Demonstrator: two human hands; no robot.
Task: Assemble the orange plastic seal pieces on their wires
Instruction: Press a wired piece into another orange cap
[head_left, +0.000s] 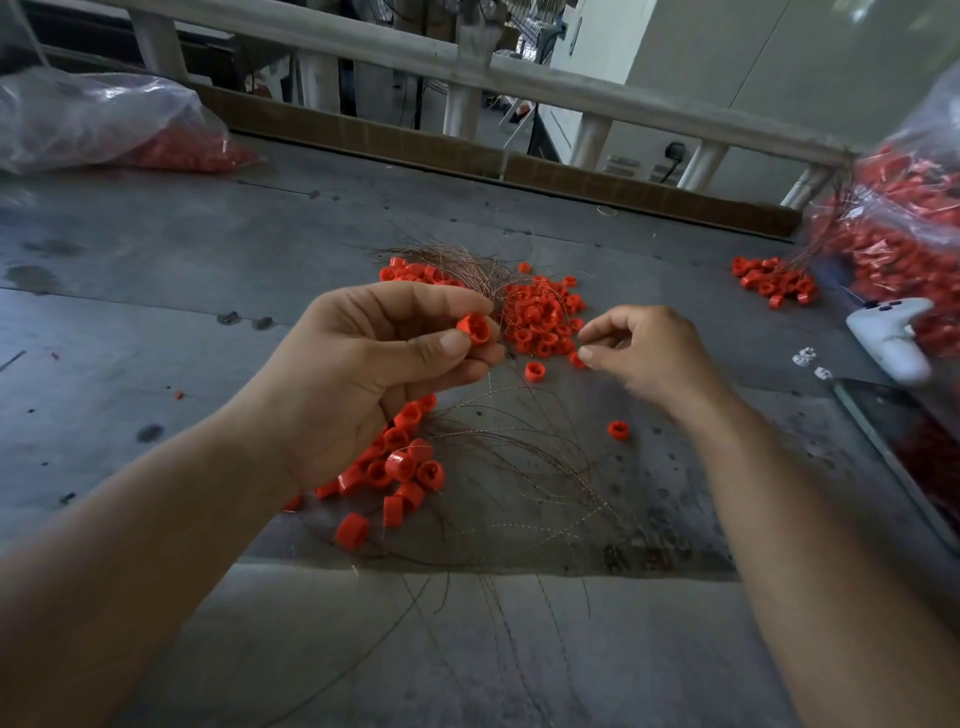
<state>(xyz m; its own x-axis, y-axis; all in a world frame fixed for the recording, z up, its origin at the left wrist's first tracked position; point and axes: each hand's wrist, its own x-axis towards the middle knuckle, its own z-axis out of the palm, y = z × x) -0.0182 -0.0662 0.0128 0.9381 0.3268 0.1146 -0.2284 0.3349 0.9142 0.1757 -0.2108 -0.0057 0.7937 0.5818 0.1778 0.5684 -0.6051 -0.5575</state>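
My left hand pinches one orange seal piece between thumb and fingers, raised above the grey table. My right hand hovers a little to the right with thumb and forefinger close together; whether a thin wire sits between them I cannot tell. A pile of loose orange pieces lies just behind both hands. Another heap of orange pieces with wires attached lies under my left wrist, its thin copper wires fanning toward me over the table edge.
A clear bag of orange parts lies at the back left, and a larger bag at the right. A small orange cluster sits near that bag. A white controller and a dark phone lie at the right edge.
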